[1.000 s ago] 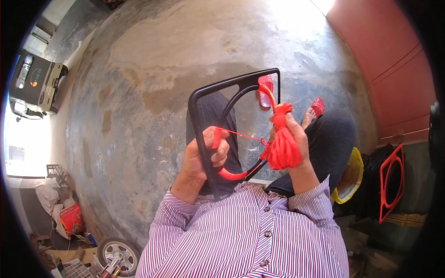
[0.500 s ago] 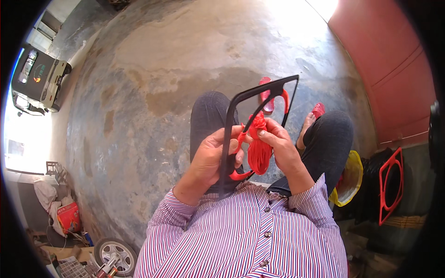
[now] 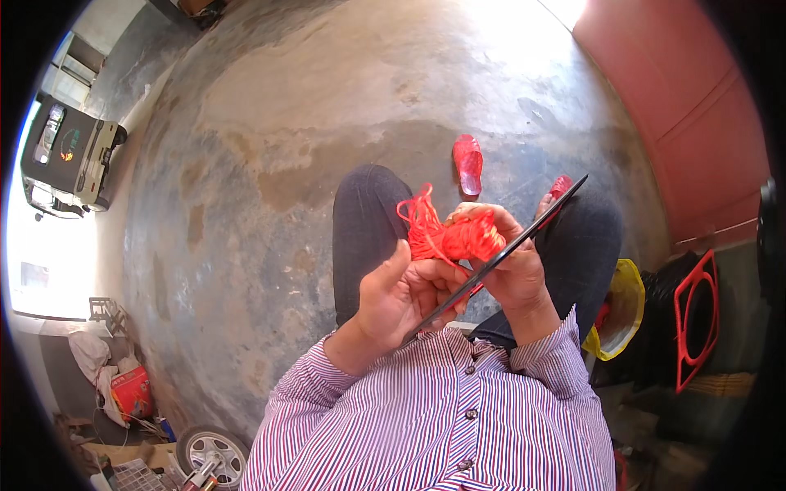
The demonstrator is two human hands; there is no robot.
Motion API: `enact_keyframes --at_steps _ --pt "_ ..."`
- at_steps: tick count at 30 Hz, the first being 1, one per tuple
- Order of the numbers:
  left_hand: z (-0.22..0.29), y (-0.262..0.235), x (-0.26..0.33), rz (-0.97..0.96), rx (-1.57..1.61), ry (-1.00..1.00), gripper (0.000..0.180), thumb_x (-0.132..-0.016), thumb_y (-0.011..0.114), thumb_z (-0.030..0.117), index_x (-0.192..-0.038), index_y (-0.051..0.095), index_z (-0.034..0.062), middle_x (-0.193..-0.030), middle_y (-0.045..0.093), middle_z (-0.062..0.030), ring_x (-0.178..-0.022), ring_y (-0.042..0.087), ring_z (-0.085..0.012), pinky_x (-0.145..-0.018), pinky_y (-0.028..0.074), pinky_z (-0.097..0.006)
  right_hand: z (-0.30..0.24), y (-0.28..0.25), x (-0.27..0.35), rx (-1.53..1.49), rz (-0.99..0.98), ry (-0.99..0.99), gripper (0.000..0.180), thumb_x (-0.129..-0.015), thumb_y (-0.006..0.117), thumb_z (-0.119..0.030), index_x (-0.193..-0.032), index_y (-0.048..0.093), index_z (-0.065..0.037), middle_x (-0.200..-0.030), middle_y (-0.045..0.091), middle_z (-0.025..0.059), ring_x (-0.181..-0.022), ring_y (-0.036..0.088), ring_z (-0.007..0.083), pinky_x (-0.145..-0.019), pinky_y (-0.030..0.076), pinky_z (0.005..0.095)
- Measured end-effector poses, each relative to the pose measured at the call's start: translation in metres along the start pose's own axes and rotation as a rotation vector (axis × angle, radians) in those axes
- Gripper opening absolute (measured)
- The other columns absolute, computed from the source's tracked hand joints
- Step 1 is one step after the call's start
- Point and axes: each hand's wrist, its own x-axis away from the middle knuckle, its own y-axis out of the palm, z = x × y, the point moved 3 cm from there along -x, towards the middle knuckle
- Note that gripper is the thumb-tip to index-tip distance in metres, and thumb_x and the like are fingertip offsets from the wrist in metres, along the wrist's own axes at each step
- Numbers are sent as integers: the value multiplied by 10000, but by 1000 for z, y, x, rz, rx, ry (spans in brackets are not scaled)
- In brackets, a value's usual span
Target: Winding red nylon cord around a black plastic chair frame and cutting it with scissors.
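A hank of red cord [image 3: 458,239], with loose loops at its left end, lies crosswise between my two hands above my lap. My right hand [image 3: 524,274] is closed round the right end of the hank, fingers curling over its far side. Below the loops, my left hand [image 3: 383,296] has its fingers curled in at the edge of a flat black frame [image 3: 532,229], with the thumb raised beside the cord. The frame is tilted and seen nearly edge-on, so its opening is hidden. A bit of red shows under it between my hands.
A red slipper [image 3: 467,166] lies on the concrete floor [image 3: 270,164] ahead. At my right stand a yellow-rimmed bag [image 3: 629,315] and a red frame [image 3: 679,344] against black material. A wheel [image 3: 214,458] and a red box [image 3: 131,393] are at lower left; a vehicle [image 3: 70,155] stands far left.
The black frame has turned from showing its opening to nearly edge-on. The red cord hank has swung from hanging upright to lying crosswise, its loops now to the left.
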Motion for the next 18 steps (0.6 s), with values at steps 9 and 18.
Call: enact_keyframes --at_steps 9,18 --pt "-3 -5 -9 133 132 -61 499 -959 451 359 -1242 573 -34 -1078 689 -188 -916 678 -320 -757 569 -419 -14 1 3 -180 -165 -66 735 -668 661 -31 -1377 479 35 -1219 618 172 -1144 612 325 -1053 448 419" --pt "-5 13 -14 176 85 28 516 -981 442 432 -1340 480 63 -1136 658 -128 -984 669 -238 -822 542 -379 -15 13 0 -327 -216 -16 775 -677 667 -274 -1356 492 56 -1101 645 200 -1058 621 299 -974 475 385"
